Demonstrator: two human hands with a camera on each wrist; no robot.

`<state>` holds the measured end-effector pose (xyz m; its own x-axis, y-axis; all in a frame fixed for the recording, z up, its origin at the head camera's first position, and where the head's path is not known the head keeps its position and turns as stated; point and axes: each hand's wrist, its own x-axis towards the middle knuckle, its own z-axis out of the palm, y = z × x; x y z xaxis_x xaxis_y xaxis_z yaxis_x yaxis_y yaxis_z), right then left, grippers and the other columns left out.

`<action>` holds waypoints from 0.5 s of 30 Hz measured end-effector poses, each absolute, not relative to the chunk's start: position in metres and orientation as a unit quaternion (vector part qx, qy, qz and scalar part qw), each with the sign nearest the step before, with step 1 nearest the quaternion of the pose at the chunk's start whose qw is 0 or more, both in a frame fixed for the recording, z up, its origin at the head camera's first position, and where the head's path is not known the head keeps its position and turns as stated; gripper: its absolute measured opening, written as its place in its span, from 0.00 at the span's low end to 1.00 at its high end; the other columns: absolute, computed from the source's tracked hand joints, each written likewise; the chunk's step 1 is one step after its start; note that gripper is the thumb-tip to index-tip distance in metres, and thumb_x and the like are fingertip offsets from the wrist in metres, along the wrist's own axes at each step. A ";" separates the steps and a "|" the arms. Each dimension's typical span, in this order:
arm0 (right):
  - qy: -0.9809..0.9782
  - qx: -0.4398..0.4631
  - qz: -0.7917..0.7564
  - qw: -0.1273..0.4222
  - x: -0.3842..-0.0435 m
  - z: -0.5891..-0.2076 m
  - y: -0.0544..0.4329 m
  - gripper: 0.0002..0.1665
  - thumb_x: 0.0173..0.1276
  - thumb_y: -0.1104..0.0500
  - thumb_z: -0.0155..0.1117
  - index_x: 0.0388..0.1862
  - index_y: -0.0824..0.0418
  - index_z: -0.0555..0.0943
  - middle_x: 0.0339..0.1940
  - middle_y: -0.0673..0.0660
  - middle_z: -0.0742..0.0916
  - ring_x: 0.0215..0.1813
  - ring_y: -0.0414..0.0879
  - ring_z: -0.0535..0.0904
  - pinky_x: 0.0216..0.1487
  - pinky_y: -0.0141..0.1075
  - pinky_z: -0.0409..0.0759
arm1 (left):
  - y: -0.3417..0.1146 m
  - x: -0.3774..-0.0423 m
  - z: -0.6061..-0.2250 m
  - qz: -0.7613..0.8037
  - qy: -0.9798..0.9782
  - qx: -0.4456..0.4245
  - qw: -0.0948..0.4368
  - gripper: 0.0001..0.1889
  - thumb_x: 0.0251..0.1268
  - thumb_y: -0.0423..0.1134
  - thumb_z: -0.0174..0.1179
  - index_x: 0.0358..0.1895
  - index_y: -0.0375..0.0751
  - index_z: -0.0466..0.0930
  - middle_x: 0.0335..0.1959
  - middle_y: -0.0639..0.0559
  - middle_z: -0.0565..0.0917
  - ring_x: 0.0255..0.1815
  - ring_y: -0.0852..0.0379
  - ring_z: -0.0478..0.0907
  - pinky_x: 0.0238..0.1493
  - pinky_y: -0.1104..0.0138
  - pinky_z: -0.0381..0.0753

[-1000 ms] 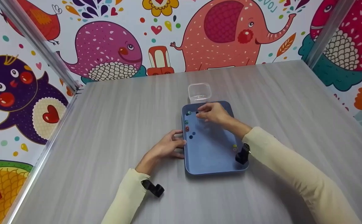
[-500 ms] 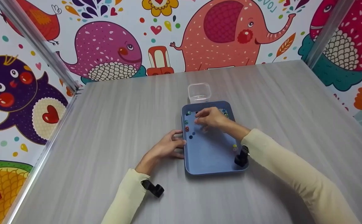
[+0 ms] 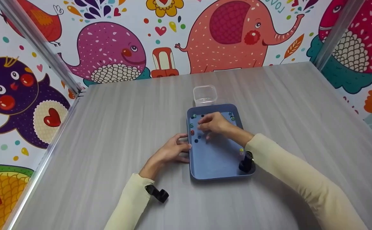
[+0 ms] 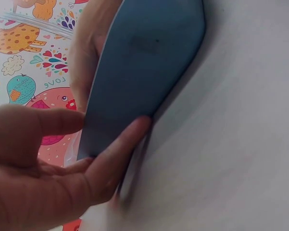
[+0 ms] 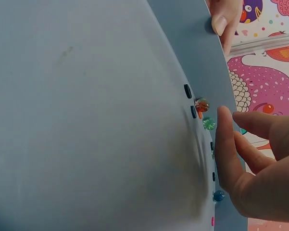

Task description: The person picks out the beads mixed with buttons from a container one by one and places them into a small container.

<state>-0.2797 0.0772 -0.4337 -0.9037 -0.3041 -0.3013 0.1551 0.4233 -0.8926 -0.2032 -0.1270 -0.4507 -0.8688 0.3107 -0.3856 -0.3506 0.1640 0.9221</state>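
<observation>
A blue rectangular tray [image 3: 217, 163] lies on the table, with small glass marbles and flat discs inside. My left hand [image 3: 173, 148] grips its left wall, thumb over the rim and a finger low against the outer side [image 4: 134, 72]. Over the tray's far left part hovers my right hand [image 3: 216, 124], thumb and forefinger slightly parted, nothing visible between them. In the right wrist view its forefinger overlaps the wall close to a green marble [image 5: 209, 123]. Around it lie an orange marble [image 5: 202, 105], a blue marble [image 5: 219, 196], dark discs [image 5: 187, 91] and a pink piece [image 5: 213, 221].
A clear plastic container [image 3: 205, 94] stands just beyond the tray's far edge. Yellowish pieces [image 3: 241, 150] lie along the tray's right side, and green marbles [image 3: 232, 118] in its far right corner. A cartoon-patterned wall [image 3: 230, 35] bounds the grey table [image 3: 134, 121].
My right hand has moved slightly toward me and left over the tray, uncovering marbles in the far right corner. My left hand and the tray have stayed put.
</observation>
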 end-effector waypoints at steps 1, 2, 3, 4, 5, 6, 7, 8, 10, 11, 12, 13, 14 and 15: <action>0.816 -0.046 -0.535 0.215 -0.280 -0.434 0.076 0.15 0.68 0.62 0.69 0.52 0.63 0.84 0.46 0.61 0.86 0.45 0.49 0.84 0.29 0.32 0.88 | -0.127 -0.203 -0.451 0.646 0.719 -0.014 0.256 0.29 0.73 0.32 0.53 0.74 0.35 0.57 0.61 0.31 0.71 0.55 0.42 0.82 0.45 0.55 0.91; 0.816 -0.046 -0.535 0.216 -0.280 -0.434 0.076 0.15 0.68 0.61 0.69 0.52 0.63 0.84 0.46 0.61 0.86 0.44 0.49 0.84 0.29 0.32 0.88 | -0.127 -0.203 -0.451 0.645 0.720 -0.014 0.256 0.29 0.73 0.32 0.54 0.74 0.35 0.57 0.61 0.31 0.72 0.55 0.43 0.82 0.45 0.55 0.91; 0.815 -0.046 -0.535 0.217 -0.280 -0.434 0.075 0.15 0.68 0.61 0.69 0.52 0.63 0.84 0.46 0.61 0.87 0.43 0.48 0.84 0.29 0.32 0.88 | -0.127 -0.203 -0.451 0.646 0.719 -0.015 0.256 0.29 0.73 0.32 0.54 0.74 0.35 0.57 0.61 0.31 0.72 0.55 0.42 0.82 0.45 0.55 0.91; 0.815 -0.047 -0.535 0.218 -0.280 -0.434 0.074 0.15 0.68 0.61 0.69 0.52 0.63 0.84 0.45 0.61 0.87 0.42 0.48 0.84 0.29 0.32 0.88 | -0.127 -0.204 -0.450 0.646 0.719 -0.016 0.256 0.29 0.73 0.32 0.54 0.74 0.35 0.57 0.61 0.31 0.72 0.55 0.43 0.82 0.45 0.55 0.91; 0.815 -0.046 -0.535 0.220 -0.280 -0.435 0.073 0.15 0.68 0.61 0.69 0.52 0.63 0.84 0.45 0.61 0.87 0.41 0.47 0.84 0.29 0.32 0.88 | -0.127 -0.204 -0.451 0.646 0.719 -0.016 0.257 0.29 0.73 0.31 0.54 0.74 0.35 0.57 0.61 0.31 0.72 0.55 0.43 0.82 0.45 0.55 0.91; 0.815 -0.048 -0.534 0.221 -0.280 -0.435 0.073 0.15 0.68 0.61 0.69 0.52 0.64 0.84 0.44 0.60 0.87 0.40 0.47 0.84 0.29 0.32 0.88 | -0.127 -0.204 -0.451 0.646 0.719 -0.017 0.256 0.29 0.73 0.31 0.54 0.74 0.35 0.57 0.61 0.31 0.72 0.55 0.43 0.82 0.46 0.55 0.91; 0.815 -0.047 -0.533 0.223 -0.280 -0.435 0.072 0.15 0.68 0.61 0.68 0.53 0.64 0.84 0.43 0.60 0.86 0.39 0.46 0.84 0.29 0.32 0.88 | -0.127 -0.204 -0.450 0.646 0.719 -0.017 0.256 0.29 0.73 0.31 0.54 0.74 0.35 0.57 0.60 0.31 0.72 0.55 0.43 0.82 0.46 0.55 0.91; 0.814 -0.046 -0.533 0.226 -0.280 -0.436 0.072 0.15 0.69 0.60 0.68 0.53 0.64 0.84 0.42 0.59 0.86 0.37 0.46 0.84 0.29 0.33 0.88 | -0.127 -0.204 -0.451 0.646 0.719 -0.017 0.255 0.29 0.73 0.31 0.54 0.74 0.35 0.57 0.61 0.31 0.72 0.55 0.44 0.82 0.46 0.55 0.91; 0.814 -0.046 -0.531 0.229 -0.280 -0.437 0.071 0.15 0.69 0.60 0.68 0.52 0.64 0.84 0.40 0.58 0.85 0.34 0.45 0.84 0.29 0.33 0.88 | -0.127 -0.204 -0.451 0.646 0.719 -0.018 0.255 0.29 0.73 0.31 0.54 0.74 0.35 0.57 0.61 0.31 0.72 0.56 0.43 0.82 0.46 0.55 0.91; 0.814 -0.045 -0.532 0.231 -0.280 -0.437 0.070 0.15 0.69 0.60 0.68 0.52 0.64 0.84 0.39 0.58 0.85 0.32 0.44 0.83 0.28 0.33 0.88 | -0.127 -0.203 -0.451 0.646 0.719 -0.018 0.255 0.29 0.73 0.31 0.54 0.74 0.35 0.57 0.61 0.31 0.72 0.56 0.43 0.82 0.46 0.55 0.91; 0.812 -0.045 -0.533 0.233 -0.280 -0.438 0.070 0.15 0.68 0.61 0.68 0.52 0.64 0.84 0.38 0.58 0.85 0.31 0.44 0.83 0.28 0.33 0.89 | -0.127 -0.203 -0.451 0.646 0.719 -0.019 0.255 0.29 0.73 0.31 0.54 0.74 0.35 0.57 0.62 0.31 0.72 0.56 0.43 0.81 0.46 0.55 0.91; 0.812 -0.043 -0.533 0.234 -0.280 -0.438 0.069 0.14 0.68 0.61 0.69 0.52 0.64 0.84 0.37 0.57 0.84 0.30 0.44 0.83 0.28 0.33 0.89 | -0.127 -0.203 -0.451 0.646 0.720 -0.020 0.255 0.29 0.73 0.31 0.54 0.74 0.35 0.57 0.62 0.31 0.72 0.57 0.43 0.81 0.46 0.55 0.91; 0.811 -0.042 -0.534 0.235 -0.280 -0.438 0.068 0.14 0.68 0.61 0.69 0.51 0.64 0.84 0.36 0.57 0.84 0.28 0.44 0.83 0.28 0.33 0.89 | -0.127 -0.203 -0.451 0.646 0.719 -0.021 0.256 0.29 0.73 0.31 0.54 0.74 0.35 0.57 0.62 0.30 0.72 0.57 0.43 0.81 0.47 0.55 0.91; 0.811 -0.042 -0.534 0.236 -0.280 -0.439 0.068 0.14 0.68 0.62 0.69 0.51 0.64 0.84 0.36 0.58 0.84 0.28 0.44 0.83 0.28 0.34 0.89 | -0.127 -0.203 -0.450 0.645 0.719 -0.021 0.256 0.29 0.73 0.31 0.54 0.74 0.35 0.57 0.62 0.30 0.72 0.57 0.43 0.82 0.47 0.55 0.91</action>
<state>-0.2798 0.0680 -0.4386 -0.8851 -0.3198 -0.3382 0.1842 0.4267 -0.8854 -0.2035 -0.1273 -0.4504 -0.8675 0.3004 -0.3965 -0.3618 0.1660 0.9174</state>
